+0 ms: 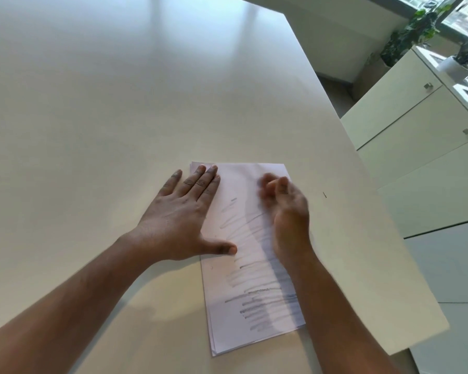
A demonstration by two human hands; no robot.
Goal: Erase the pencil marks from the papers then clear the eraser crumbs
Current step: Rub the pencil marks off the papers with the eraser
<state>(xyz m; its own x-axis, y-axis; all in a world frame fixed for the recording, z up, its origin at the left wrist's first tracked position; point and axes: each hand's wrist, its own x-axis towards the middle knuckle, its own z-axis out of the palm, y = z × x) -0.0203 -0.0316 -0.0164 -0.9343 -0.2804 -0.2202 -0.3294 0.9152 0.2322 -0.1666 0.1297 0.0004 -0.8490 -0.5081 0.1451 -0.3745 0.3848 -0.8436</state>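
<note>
My left hand point(183, 220) lies flat on the papers point(249, 268) near the surface's right edge — pencil marks point(257, 290) run back toward me from my blurred, curled right hand point(284, 209), grip unclear.

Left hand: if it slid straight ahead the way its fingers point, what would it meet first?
Nothing, as far as the picture shows. The left hand lies flat on the papers, fingers pointing up-right past the stack's far left corner. Beyond that lies only bare table.
</note>
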